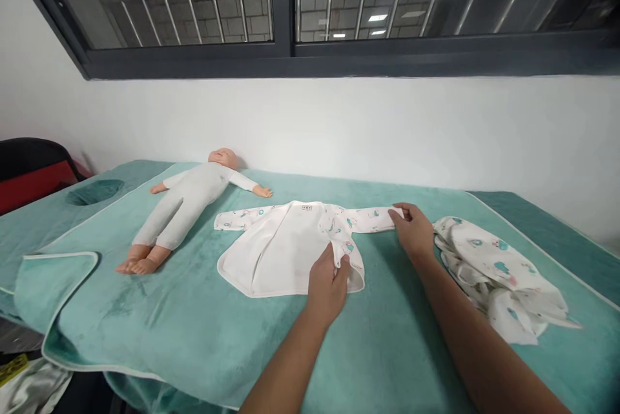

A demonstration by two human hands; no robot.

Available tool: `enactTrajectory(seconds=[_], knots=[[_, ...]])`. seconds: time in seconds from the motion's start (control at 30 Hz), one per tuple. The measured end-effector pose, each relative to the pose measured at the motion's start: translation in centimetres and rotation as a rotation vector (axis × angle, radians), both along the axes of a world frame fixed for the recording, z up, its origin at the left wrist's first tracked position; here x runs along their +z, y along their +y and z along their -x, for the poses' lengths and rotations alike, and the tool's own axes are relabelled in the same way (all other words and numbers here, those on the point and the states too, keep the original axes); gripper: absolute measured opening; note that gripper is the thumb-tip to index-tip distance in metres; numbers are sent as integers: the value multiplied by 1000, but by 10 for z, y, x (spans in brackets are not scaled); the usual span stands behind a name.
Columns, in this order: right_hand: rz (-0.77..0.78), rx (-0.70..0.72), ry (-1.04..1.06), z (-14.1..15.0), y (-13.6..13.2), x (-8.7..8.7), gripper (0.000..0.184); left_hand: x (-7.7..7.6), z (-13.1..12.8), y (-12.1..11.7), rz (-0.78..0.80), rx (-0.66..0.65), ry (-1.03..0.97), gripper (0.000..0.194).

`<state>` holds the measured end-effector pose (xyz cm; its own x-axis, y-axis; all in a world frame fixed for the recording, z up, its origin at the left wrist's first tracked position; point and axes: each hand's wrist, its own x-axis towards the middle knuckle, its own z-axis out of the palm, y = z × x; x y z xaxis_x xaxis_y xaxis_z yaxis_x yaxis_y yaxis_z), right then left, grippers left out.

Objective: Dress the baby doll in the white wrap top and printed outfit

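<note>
A small white baby shirt (285, 249) with a blue-and-pink print lies spread on the green cover, its front opened out and both sleeves stretched sideways. My left hand (328, 286) pinches the edge of its right front panel, lifting a fold of the cloth. At the end of the right sleeve, my right hand (413, 232) grips the cuff between thumb and fingers. A baby doll (186, 204) in a white suit lies on its back to the left, arms out and feet toward me. Beside my right forearm rests a crumpled printed cloth (504, 272).
The green plush cover (159, 317) drapes over a padded bed with a round hole (95, 192) at left. Behind it stand a white wall (314, 130) and a dark-framed barred window (290, 59). A black and red chair (36, 175) is at far left.
</note>
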<state>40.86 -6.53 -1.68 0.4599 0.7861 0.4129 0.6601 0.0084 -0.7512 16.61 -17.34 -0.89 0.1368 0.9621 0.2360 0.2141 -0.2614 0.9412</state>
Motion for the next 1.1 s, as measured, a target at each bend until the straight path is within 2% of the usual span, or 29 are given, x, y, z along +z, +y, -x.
enactTrajectory(seconds=[0.1,0.2,0.33,0.4,0.47,0.53,0.6,0.67,0.7,0.8,0.9,0.97,1.03,1.1], knots=[[-66,61,199,-6,15,-8,45,2,1,0,8,-3,-6,34],[-70,37,189,-16,23,-18,47,3,1,0,-11,-13,-39,34],[-83,23,64,-20,15,-20,48,4,1,0,-29,-27,-40,39],[-120,16,-76,-7,7,-15,45,3,1,0,-33,-40,-29,41],[-139,89,-253,16,0,-11,44,2,0,0,-45,-46,-14,41],[-74,279,-426,43,-3,-8,46,1,-2,0,-60,-41,15,42],[83,473,-577,62,-2,-9,47,0,-2,0,-74,-37,44,42],[257,511,-684,64,2,-12,47,-1,-2,0,-84,-47,62,42],[331,464,-706,59,5,-14,48,-1,-1,0,-86,-55,69,41],[476,221,-663,29,11,-19,52,-1,0,-1,-87,-68,108,39],[442,75,-568,8,9,-17,48,-2,0,0,-128,-59,207,38],[306,116,-426,11,3,-10,45,-3,-3,1,-208,-64,321,36],[177,215,-249,26,-5,1,45,-4,-6,2,-316,-94,454,35],[144,356,-126,48,-13,15,47,-5,-10,2,-414,-144,568,34]])
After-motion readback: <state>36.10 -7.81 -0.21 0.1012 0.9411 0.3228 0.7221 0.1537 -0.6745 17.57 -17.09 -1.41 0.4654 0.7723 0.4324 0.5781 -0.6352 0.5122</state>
